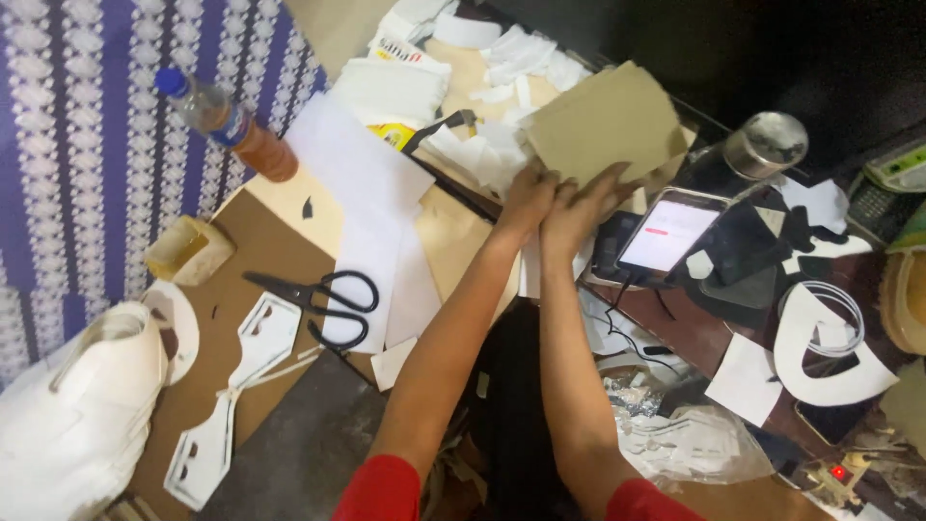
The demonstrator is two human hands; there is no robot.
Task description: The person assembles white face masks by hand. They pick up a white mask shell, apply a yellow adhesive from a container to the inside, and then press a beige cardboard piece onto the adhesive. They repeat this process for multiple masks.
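Observation:
Both my hands reach forward to a tan cardboard sheet (606,121) at the far middle of the work table. My left hand (528,198) grips its near left edge. My right hand (582,205) lies beside it, fingers spread along the sheet's lower edge. The sheet is lifted and tilted above scraps of white paper (482,154). My two hands touch each other at the wrists.
Black scissors (323,301) lie on the brown board (280,241) at left, near white cut-out shapes (236,376) and a white shoe (77,405). A bottle (231,125) lies at the far left. A lit phone (670,232), a metal tin (765,145) and white cut pieces (830,347) sit at right.

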